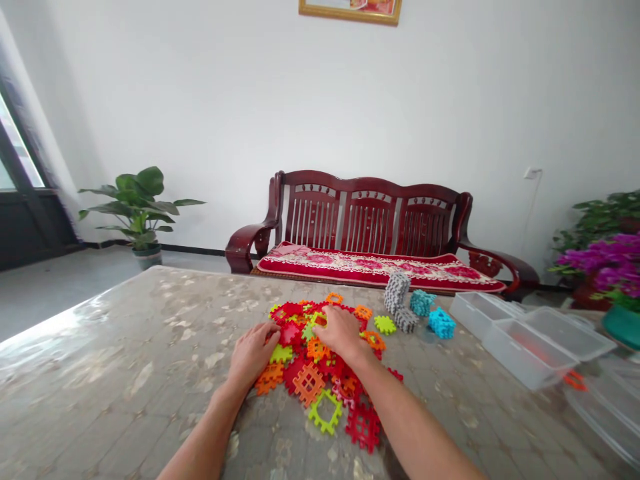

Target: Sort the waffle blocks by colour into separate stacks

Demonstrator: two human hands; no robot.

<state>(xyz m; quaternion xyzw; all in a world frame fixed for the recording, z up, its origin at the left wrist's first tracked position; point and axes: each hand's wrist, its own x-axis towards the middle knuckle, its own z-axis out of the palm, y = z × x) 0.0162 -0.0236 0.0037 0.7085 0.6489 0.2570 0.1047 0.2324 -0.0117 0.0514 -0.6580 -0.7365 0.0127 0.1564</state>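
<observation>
A loose pile of flat, notched plastic building pieces (309, 383) in red, orange and yellow-green lies on the table before me. My left hand (253, 352) rests against the left side of this heap, thumb apart from the fingers, with no piece visible in it. Over the upper middle of the pile, my right hand (341, 330) has its fingertips closed on a yellow-green notched piece (315, 324). Part of that piece is hidden by the fingers. A yellow-green frame-shaped piece (325, 412) and a red square piece (363, 427) lie at the near edge.
Beyond the pile stand grey stacked pieces (398, 300), teal pieces (422, 302) and a blue stack (442, 323). Clear plastic boxes (525, 357) occupy the table's right side, with an orange piece (575, 380) beside them. Behind the table is a wooden bench (373, 213).
</observation>
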